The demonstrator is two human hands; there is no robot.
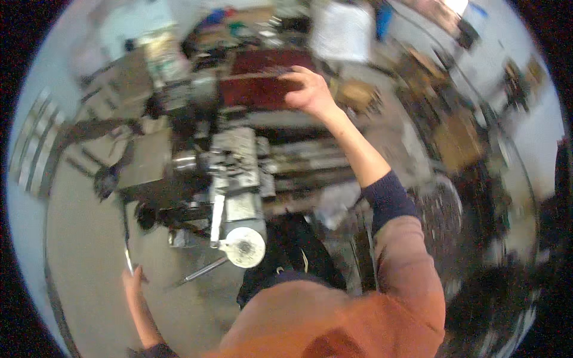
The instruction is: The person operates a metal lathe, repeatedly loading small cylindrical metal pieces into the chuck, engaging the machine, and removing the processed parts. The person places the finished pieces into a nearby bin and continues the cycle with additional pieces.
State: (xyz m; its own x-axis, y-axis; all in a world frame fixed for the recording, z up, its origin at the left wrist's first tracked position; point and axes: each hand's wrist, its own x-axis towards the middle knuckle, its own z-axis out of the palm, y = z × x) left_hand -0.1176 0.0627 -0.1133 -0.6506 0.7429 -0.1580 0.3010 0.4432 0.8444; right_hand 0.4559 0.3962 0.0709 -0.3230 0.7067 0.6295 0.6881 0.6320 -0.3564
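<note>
My left hand (134,279) is closed around the lower end of a thin metal lever (127,247), which slopes down from the machine at the left. This machine looks like a metal lathe, with a grey headstock (145,160) and a tool carriage (236,156) beside it. A round, pale handwheel (245,247) sits at the carriage's near end. My right arm stretches far forward over the machine. At its end my right hand (309,90) is by a dark red panel or tray (253,92), thumb apart from the fingers. Blur hides whether the fingertips touch it.
A metal rod handle (206,268) juts out left below the handwheel. Behind the machine are cluttered items and a white sheet or bag (342,31). Cardboard boxes (456,143) stand at the right. A clear plastic bag (334,203) lies right of the carriage.
</note>
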